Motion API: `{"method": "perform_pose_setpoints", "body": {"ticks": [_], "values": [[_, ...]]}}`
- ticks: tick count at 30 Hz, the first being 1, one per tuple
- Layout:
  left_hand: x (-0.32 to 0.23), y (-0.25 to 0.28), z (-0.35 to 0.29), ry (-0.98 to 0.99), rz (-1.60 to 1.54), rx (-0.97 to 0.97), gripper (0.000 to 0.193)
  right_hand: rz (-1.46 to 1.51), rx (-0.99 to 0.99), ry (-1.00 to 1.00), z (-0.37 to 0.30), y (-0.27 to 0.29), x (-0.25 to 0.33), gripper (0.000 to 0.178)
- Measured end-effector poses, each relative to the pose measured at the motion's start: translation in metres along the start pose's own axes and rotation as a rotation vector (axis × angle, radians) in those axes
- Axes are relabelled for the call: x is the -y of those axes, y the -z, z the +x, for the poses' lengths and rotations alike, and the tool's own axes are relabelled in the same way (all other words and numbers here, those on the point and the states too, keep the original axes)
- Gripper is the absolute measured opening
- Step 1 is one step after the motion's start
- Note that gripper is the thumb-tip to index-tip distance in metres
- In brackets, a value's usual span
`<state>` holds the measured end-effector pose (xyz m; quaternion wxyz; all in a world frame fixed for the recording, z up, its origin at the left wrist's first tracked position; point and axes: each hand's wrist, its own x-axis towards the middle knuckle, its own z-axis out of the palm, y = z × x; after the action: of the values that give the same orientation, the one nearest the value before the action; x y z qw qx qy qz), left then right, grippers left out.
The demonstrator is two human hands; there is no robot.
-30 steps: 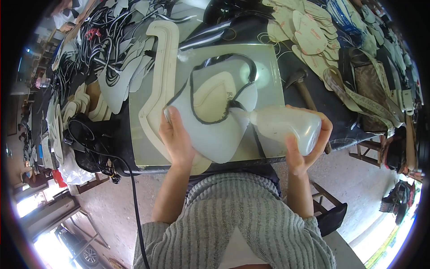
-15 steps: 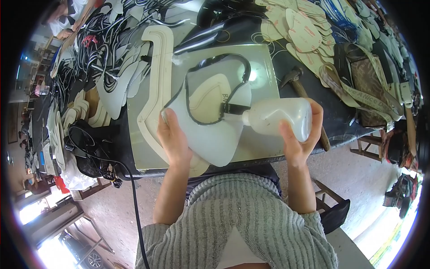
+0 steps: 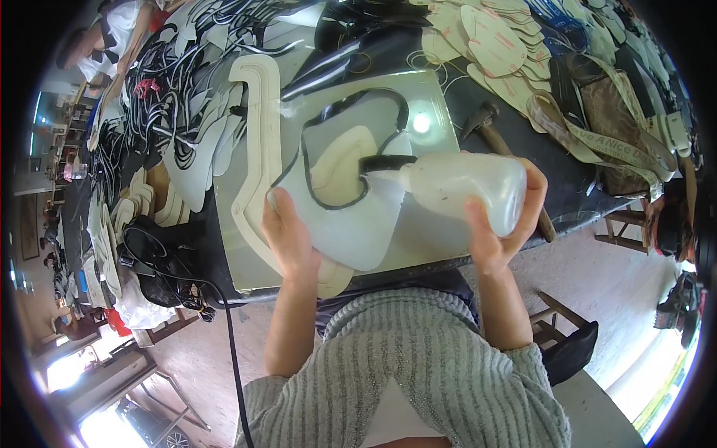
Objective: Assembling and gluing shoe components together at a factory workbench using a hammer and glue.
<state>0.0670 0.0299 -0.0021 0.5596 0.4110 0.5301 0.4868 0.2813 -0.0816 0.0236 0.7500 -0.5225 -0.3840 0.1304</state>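
1. The right hand grasps a translucent white plastic bottle sideways, presumably to aim its tapered nozzle leftward.
2. The left hand grips a light-grey, black-edged curved sheet — likely steadying it (fingers hidden underneath).
3. The sheet lies between both hands, over a glossy greenish board — within the nozzle's reach.

And here's the squeeze bottle, milky and translucent, tipped on its side, nozzle pointing left, right up by the black strip! That strip edges the curved cutout of the pale grey piece, spread over the glossy board.
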Motion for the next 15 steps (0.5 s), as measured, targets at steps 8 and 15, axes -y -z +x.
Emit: {"method": "perform_pose_setpoints", "body": {"ticks": [8, 15], "values": [[-0.0014, -0.0055, 0.0000, 0.026, -0.059, -0.023, 0.032, -0.017, 0.037, -0.013, 0.0001, -0.0079, -0.0098, 0.060], [0.0041, -0.0012, 0.0018, 0.030, 0.073, -0.070, 0.033, -0.061, 0.035, -0.084, 0.0035, -0.0058, -0.0109, 0.058]]}}
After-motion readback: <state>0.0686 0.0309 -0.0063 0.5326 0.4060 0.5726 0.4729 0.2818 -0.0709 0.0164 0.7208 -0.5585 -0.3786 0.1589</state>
